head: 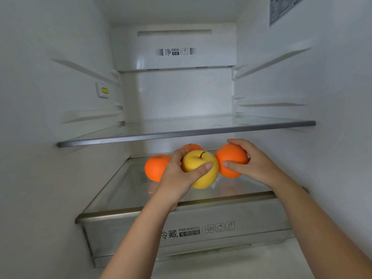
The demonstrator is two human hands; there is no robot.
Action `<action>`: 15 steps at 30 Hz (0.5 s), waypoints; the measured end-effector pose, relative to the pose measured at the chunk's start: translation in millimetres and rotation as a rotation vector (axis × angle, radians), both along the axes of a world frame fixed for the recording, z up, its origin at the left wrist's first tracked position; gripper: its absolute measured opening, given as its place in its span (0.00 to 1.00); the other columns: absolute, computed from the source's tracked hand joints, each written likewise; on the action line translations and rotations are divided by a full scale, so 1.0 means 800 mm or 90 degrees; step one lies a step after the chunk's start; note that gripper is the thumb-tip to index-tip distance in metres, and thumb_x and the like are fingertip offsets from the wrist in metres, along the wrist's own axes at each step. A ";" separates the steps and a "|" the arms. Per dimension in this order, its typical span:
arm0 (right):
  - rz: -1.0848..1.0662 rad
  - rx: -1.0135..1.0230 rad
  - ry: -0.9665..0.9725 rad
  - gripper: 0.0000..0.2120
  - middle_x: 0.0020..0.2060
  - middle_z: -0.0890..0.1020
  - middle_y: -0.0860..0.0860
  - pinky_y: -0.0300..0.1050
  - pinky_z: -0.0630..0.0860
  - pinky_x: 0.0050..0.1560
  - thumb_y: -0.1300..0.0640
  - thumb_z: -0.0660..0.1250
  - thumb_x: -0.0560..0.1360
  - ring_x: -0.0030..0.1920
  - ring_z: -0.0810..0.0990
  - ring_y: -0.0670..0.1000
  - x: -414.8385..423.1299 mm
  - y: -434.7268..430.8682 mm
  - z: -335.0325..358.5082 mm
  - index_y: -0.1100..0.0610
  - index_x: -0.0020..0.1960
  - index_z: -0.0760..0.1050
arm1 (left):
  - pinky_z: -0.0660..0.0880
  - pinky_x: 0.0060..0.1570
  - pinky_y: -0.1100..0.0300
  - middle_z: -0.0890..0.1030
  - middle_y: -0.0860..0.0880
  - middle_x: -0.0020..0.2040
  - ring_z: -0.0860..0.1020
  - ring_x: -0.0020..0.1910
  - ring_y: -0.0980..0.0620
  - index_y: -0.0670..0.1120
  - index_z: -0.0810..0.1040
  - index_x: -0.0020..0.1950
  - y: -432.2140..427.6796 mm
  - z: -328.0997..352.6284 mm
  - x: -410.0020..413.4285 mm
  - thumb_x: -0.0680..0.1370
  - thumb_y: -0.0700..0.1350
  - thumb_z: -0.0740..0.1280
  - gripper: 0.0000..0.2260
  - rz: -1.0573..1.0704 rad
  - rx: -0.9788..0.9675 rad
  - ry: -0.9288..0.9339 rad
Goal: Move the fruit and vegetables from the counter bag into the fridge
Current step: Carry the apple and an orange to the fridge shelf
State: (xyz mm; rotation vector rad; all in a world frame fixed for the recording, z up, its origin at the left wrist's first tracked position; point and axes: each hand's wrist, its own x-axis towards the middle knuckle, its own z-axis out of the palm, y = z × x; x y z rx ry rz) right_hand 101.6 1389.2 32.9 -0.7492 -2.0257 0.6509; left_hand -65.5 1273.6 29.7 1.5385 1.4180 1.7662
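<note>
Fruit is going onto the lower glass shelf (pixel 141 196) of the fridge, and you've got both hands in there at once. Your left hand (pixel 177 174) is wrapped round a yellow apple (pixel 195 160), thumb across its front, fingers curled behind. Whether its underside is down on the glass I can't tell. Your right hand (pixel 255 164) grips an orange (pixel 231 154) from above and the side, right next to the apple, the two fruits touching or very nearly so. Two more oranges sit on the same shelf: the left orange (pixel 155 167) just beside your left hand, and the back orange (pixel 192 147) behind the apple, mostly hidden. So by my reckoning two pieces are placed and two more are only a release away. Below you the crisper drawer (pixel 141 234) is closed, with a faint greenish smear through its front, too blurred to name. No vegetables show on the shelf. The bag and the worktop are out of view, so how much is left to fetch I can't say.
</note>
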 end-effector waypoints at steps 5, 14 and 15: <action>-0.004 0.004 -0.004 0.32 0.61 0.66 0.46 0.45 0.69 0.55 0.54 0.73 0.68 0.58 0.68 0.49 0.001 0.000 -0.003 0.47 0.68 0.63 | 0.74 0.46 0.69 0.74 0.59 0.51 0.74 0.49 0.64 0.55 0.69 0.57 0.000 -0.003 -0.001 0.67 0.44 0.75 0.23 0.007 0.008 0.003; -0.005 0.008 -0.016 0.33 0.67 0.65 0.49 0.48 0.71 0.58 0.53 0.73 0.69 0.59 0.67 0.48 0.004 -0.003 -0.003 0.46 0.68 0.61 | 0.74 0.45 0.67 0.73 0.59 0.51 0.73 0.48 0.63 0.54 0.69 0.59 0.000 -0.004 -0.001 0.66 0.43 0.76 0.26 0.035 0.008 0.001; -0.003 0.007 -0.016 0.33 0.67 0.65 0.49 0.48 0.70 0.58 0.53 0.73 0.69 0.59 0.67 0.48 0.004 -0.003 -0.004 0.46 0.68 0.61 | 0.74 0.46 0.67 0.73 0.59 0.51 0.73 0.48 0.63 0.53 0.69 0.59 0.000 -0.004 -0.001 0.66 0.43 0.76 0.26 0.038 0.009 0.001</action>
